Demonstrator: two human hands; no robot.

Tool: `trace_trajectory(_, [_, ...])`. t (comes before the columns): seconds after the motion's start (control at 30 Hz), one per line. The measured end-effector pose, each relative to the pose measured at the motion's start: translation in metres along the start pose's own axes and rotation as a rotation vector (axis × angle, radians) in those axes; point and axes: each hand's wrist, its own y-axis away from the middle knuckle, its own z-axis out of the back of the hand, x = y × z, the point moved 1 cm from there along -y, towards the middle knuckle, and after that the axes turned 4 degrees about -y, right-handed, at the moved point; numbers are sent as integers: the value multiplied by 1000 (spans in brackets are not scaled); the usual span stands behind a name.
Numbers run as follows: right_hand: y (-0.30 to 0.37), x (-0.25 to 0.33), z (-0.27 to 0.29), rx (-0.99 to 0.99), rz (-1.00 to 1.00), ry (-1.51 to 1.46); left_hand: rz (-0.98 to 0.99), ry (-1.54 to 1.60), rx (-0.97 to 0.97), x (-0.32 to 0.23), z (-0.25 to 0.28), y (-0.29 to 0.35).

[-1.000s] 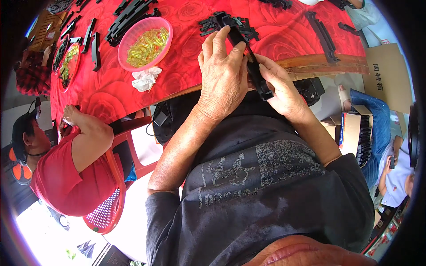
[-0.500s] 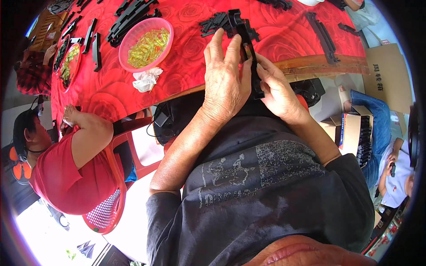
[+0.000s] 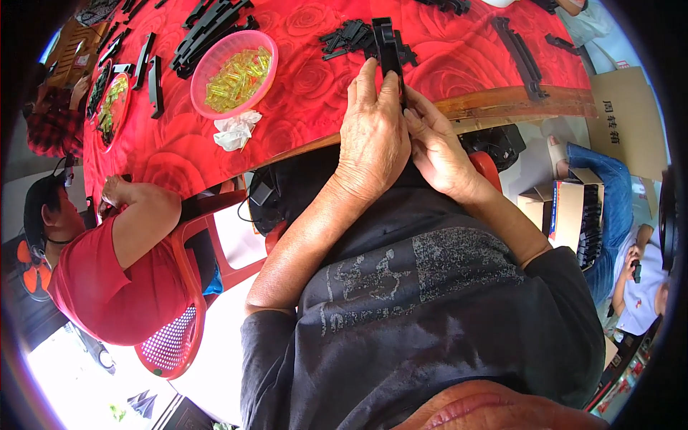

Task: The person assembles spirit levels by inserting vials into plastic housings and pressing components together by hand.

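Over the table's near edge, a long, narrow black plastic part (image 3: 387,51) is held upright between my hands. My left hand (image 3: 374,132) is closed along its left side, with the back of the hand toward me and the fingers pointing away. Pressed against the part's near right side is my right hand (image 3: 441,147), fingers bent around it. Both hands hide the part's lower half. Just behind the part's top lies a heap of small flat black pieces (image 3: 350,37) on the red tablecloth.
Left of my hands stands a pink bowl (image 3: 201,100) of yellow transparent tubes, with crumpled white tissue (image 3: 236,130) beside it. Long black strips (image 3: 208,36) are piled behind. More strips (image 3: 519,57) lie right. A co-worker in red (image 3: 129,279) sits at left; an open carton (image 3: 570,208) stands at right.
The black part has turned slightly, so its narrow face is toward me. My left hand has shifted a little right and nearer, and my right hand has slid in closer beside it.
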Motion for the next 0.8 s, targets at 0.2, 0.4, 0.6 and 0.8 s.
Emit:
trace_trajectory(0.2, [3, -1, -6, 8, -1, -12, 62, 150, 40, 8, -4, 0])
trace_trajectory(0.4, [3, -2, -4, 12, -27, -40, 51, 190, 26, 7, -5, 1])
trace_trajectory(0.6, [1, -8, 2, 11, 11, -41, 13, 109, 75, 6, 0, 1])
trace_trajectory(0.8, [5, -6, -2, 11, 93, 3, -30, 70, 112, 4, -2, 7])
